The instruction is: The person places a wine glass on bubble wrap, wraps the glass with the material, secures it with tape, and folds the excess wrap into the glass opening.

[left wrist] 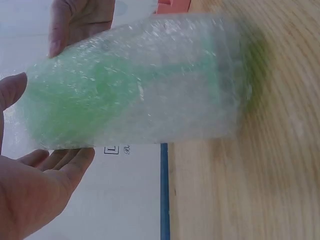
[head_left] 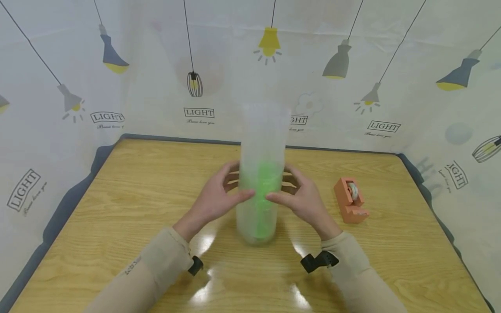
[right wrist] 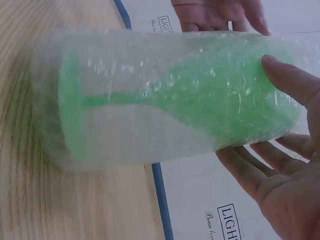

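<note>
A green wine glass (right wrist: 215,95) stands upright inside a tall roll of bubble wrap (head_left: 263,134) at the middle of the table. Its bowl, thin stem and flat foot show through the plastic in the right wrist view. The wrap rises well above the green bowl in the head view. My left hand (head_left: 217,193) holds the roll from the left side, thumb on the near face and fingers behind. From the right, my right hand (head_left: 305,198) grips it the same way, the two thumbs nearly meeting. The fingers on the far side are partly hidden by the wrap.
An orange tape dispenser (head_left: 349,200) with a roll of tape sits to the right of my right hand. The wooden table (head_left: 129,191) runs back to a lamp-printed cloth (head_left: 156,52) that hangs behind it and along both sides.
</note>
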`<state>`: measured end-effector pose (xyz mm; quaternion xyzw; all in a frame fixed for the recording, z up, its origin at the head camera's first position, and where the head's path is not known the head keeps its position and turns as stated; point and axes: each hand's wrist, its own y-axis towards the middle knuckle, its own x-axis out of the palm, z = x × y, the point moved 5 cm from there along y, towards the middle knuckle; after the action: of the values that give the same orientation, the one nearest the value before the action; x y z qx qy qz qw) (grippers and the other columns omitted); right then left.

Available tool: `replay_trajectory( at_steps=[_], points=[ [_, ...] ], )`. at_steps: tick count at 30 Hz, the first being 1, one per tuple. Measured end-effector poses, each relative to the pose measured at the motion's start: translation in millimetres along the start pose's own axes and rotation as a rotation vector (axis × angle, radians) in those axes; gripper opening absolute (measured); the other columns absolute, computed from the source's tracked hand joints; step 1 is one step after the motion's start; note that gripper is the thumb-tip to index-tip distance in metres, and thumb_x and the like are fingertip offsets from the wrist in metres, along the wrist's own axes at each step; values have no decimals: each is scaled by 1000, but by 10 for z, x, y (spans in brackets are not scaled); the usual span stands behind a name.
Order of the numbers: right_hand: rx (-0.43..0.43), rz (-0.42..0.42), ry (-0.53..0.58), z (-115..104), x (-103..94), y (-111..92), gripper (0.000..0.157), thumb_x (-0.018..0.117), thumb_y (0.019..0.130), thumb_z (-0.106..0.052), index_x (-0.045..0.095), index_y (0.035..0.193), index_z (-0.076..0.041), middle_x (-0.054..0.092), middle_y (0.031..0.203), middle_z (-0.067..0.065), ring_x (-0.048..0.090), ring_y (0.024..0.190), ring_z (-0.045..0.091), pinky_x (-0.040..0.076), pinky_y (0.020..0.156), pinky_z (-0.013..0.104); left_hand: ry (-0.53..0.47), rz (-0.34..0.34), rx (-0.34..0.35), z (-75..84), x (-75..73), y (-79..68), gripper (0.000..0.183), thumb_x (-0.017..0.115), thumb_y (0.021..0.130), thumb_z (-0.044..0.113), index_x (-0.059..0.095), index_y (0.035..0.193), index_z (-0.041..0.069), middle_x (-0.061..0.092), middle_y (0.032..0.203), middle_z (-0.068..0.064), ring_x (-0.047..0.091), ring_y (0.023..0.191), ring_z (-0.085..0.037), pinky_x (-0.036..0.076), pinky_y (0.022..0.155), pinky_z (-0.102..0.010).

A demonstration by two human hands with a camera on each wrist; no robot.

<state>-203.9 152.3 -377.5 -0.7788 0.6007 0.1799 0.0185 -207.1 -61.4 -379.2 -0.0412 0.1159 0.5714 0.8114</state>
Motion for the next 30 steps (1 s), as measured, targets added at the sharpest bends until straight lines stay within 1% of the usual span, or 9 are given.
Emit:
replay_trajectory(
  at_steps=[3,6,8,12,15,17,22,27,30],
  points=[
    [-38,24,-28,-54,-7,-10,84,86,82,-1,43,155,-8,49,153,14,57,131,38,53,107,49,-18,15,32,69,-6,-2,75,81,91,28,41,154,15,49,152,-8,52,138,-30,44,115,-46],
    [-44,40,-28,-100,-5,-26,88,86,80,2,42,155,-7,47,155,13,54,135,38,50,110,49,-30,26,55,113,-6,-4,72,80,92,28,43,152,15,50,151,-7,53,138,-29,44,116,-46],
    [-51,43,-13,-115,-3,-29,89,86,79,4,41,155,-7,46,155,13,52,137,38,49,111,50,-31,33,72,131,-5,0,72,80,92,27,43,152,17,51,149,-6,53,137,-28,45,115,-44],
    [-70,46,15,-107,-2,-31,89,85,78,7,41,154,-6,45,156,13,51,138,38,48,112,51,-23,38,112,153,3,9,73,80,92,25,43,154,21,53,147,-5,55,134,-26,46,114,-43],
    [-85,46,26,-85,-1,-40,90,84,77,10,42,154,-8,45,156,12,51,138,38,47,112,51,-11,36,131,160,16,9,72,81,92,23,44,154,22,54,147,-4,56,134,-26,47,114,-44],
    [-91,46,25,-64,1,-51,91,84,77,11,41,154,-10,44,157,10,50,139,37,48,112,51,1,31,135,155,30,15,70,81,92,22,46,152,21,54,147,-3,55,134,-26,46,114,-44],
    [-109,47,0,-5,10,-68,93,84,76,12,42,155,-13,45,155,9,50,139,38,50,109,51,37,27,119,123,57,20,65,81,92,24,48,148,17,52,148,-3,55,134,-27,45,115,-45],
    [-102,41,-27,35,24,-63,94,85,76,10,42,156,-15,48,154,9,51,138,37,51,108,51,56,37,101,80,57,23,58,81,92,27,52,141,17,54,143,-3,56,133,-28,46,114,-46],
    [-95,31,-38,49,25,-52,94,86,77,9,42,156,-16,48,154,9,51,139,37,51,108,51,59,38,103,68,55,33,57,81,91,27,53,139,15,55,142,-5,57,132,-29,46,114,-48]
  ],
)
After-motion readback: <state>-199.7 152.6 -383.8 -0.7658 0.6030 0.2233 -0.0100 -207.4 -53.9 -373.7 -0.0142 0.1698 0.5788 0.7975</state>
